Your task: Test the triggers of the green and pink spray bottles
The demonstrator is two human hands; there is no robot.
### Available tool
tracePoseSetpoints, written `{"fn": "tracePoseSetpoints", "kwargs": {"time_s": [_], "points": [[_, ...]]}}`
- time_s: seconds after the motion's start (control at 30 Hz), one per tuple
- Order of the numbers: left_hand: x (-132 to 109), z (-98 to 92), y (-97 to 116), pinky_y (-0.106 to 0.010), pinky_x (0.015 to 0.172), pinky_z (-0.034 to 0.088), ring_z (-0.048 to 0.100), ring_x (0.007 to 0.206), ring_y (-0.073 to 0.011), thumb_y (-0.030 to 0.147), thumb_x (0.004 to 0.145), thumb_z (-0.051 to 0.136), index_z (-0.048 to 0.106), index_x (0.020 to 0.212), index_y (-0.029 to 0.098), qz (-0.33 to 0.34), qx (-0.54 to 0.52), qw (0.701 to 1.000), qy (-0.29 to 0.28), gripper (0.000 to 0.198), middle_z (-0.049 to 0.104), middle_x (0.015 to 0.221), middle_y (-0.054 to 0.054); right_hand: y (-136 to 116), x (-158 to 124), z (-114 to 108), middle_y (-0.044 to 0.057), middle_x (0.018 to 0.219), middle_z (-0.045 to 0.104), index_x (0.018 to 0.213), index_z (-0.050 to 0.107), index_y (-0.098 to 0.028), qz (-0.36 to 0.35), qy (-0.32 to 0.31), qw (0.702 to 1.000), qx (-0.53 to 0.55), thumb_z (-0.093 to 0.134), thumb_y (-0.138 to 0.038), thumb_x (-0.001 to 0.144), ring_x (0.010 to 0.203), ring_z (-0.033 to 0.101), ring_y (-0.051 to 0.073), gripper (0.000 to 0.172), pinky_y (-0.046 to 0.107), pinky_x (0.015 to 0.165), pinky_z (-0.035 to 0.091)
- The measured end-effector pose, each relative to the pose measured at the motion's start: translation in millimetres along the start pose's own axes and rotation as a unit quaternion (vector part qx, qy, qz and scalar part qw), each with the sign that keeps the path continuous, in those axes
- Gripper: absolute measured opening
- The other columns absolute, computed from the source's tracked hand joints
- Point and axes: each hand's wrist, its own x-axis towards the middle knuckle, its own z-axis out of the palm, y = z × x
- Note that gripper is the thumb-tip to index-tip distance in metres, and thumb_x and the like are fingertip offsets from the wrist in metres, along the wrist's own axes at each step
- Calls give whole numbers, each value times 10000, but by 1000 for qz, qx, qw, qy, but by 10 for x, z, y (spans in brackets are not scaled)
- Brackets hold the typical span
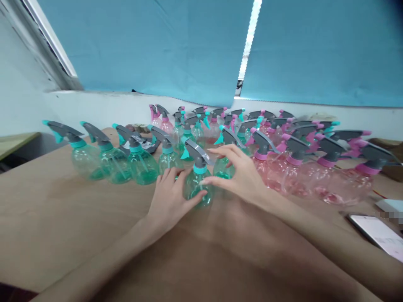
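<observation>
A clear green spray bottle with a turquoise collar and grey spray head stands upright on the table in front of me. My left hand is wrapped round the left side of its body, thumb across the front. To its right is my right hand, fingers apart and curved beside the grey head, the thumb tip by the bottle's neck; whether it touches is unclear. Behind my right hand another green spray bottle is partly hidden. A row of green spray bottles extends to the left.
Several pink spray bottles stand close together on the right, with more mixed pink and green ones behind. A phone lies at the right of the brown table. Blue blinds hang beyond a white wall.
</observation>
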Motion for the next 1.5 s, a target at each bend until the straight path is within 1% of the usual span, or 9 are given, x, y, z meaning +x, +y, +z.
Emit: {"fn": "tracePoseSetpoints", "kwargs": {"time_s": [0.13, 0.33, 0.5, 0.7, 0.9, 1.0, 1.1, 1.23, 1.5], "points": [[144, 49, -95, -447, 837, 428, 528, 1043, -336, 599, 888, 486, 546, 1179, 186, -3, 53, 999, 3, 510, 569, 1072, -99, 70, 129, -243, 51, 923, 626, 946, 630, -214, -5, 84, 995, -54, 677, -469, 767, 806, 611, 176, 315, 275, 555, 490], [291, 169, -186, -473, 829, 412, 500, 1037, -358, 589, 863, 530, 574, 1180, 154, 0, 104, 994, 17, 540, 562, 1059, -147, 173, 331, -372, 71, 943, 640, 922, 617, -223, -46, 170, 971, -163, 577, -297, 848, 880, 628, 205, 111, 327, 655, 522], [340, 209, -226, -474, 849, 394, 489, 1028, -357, 597, 875, 497, 566, 1201, 155, 5, 122, 992, 20, 554, 549, 1073, -152, 261, 431, -357, 110, 1027, 661, 1028, 588, -179, -75, 146, 955, -247, 564, -275, 836, 987, 613, 250, 216, 419, 884, 462], [408, 218, -197, -464, 820, 383, 482, 1034, -363, 585, 904, 465, 538, 1238, 123, 13, 154, 988, 4, 575, 549, 1094, -162, 380, 447, -197, 91, 976, 713, 1134, 535, -142, -31, 108, 943, -313, 546, -288, 857, 932, 663, 263, 314, 592, 1095, 157], [415, 161, -139, -459, 787, 389, 482, 1012, -369, 572, 914, 462, 506, 1284, 84, 9, 176, 984, -3, 615, 545, 1101, -185, 461, 446, -117, 70, 973, 709, 1071, 545, -157, -70, 107, 954, -272, 532, -130, 852, 931, 661, 219, 221, 514, 1097, 231], [353, 91, -132, -448, 772, 407, 499, 992, -358, 550, 917, 474, 500, 1294, 101, 8, 172, 985, 32, 587, 550, 1074, -173, 460, 449, -139, 84, 999, 691, 1061, 551, -155, -67, 102, 964, -237, 558, -115, 832, 900, 650, 214, 233, 441, 962, 411], [237, 39, -63, -428, 784, 435, 528, 925, -301, 415, 938, 505, 505, 1282, 104, 67, 100, 990, 79, 464, 557, 997, -139, 403, 405, -198, 90, 1019, 677, 1066, 557, -158, -57, 98, 972, -205, 571, -107, 815, 890, 641, 213, 257, 352, 748, 487], [57, 94, 200, -393, 860, 466, 549, 983, -243, 317, 958, 477, 467, 1294, 164, 118, -104, 987, 28, 369, 523, 1051, -99, 235, 237, -329, 62, 1023, 678, 1060, 573, -166, -69, 90, 977, -181, 600, -97, 799, 870, 638, 182, 272, 317, 747, 477], [-54, 334, 807, -518, 1069, 315, 298, 1354, -333, 458, 769, 717, 107, 1465, 265, 43, -332, 934, -123, 945, 306, 1474, -118, -193, -252, -672, 23, 975, 698, 1050, 595, -143, -41, 88, 983, -159, 660, -134, 778, 746, 632, 129, 280, 259, 674, 502]]}}
